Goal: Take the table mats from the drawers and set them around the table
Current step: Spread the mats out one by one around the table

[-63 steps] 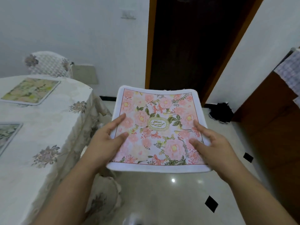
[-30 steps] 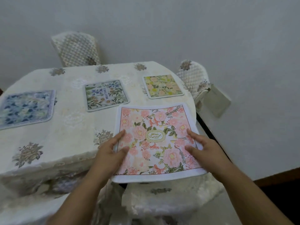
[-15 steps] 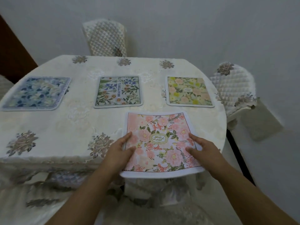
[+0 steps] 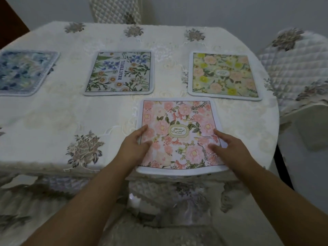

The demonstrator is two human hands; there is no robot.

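Note:
A pink floral table mat (image 4: 179,119) with a white border sits at the near edge of the round table (image 4: 53,118), and its near edge pokes just past the rim. My left hand (image 4: 134,146) holds the mat's left side, with thumb and forefinger on top. On the opposite side my right hand (image 4: 229,148) holds it the same way. The other fingers of both hands are hidden under the mat. Three more mats lie further back: a blue one (image 4: 23,71) at the left, a "BEAUTIFUL" flower mat (image 4: 120,73) in the middle, and a yellow-and-pink one (image 4: 223,75) at the right.
A cream embroidered cloth covers the table and hangs over its edge. Quilted chair covers show behind the table (image 4: 113,9), at the right (image 4: 294,64), and on a chair tucked under the near edge (image 4: 168,201). A plain wall stands behind.
I turned from the doorway to the table while carrying the pink mat. It has come down onto the table's near edge, in front of the two right-hand mats. Both hands kept their hold.

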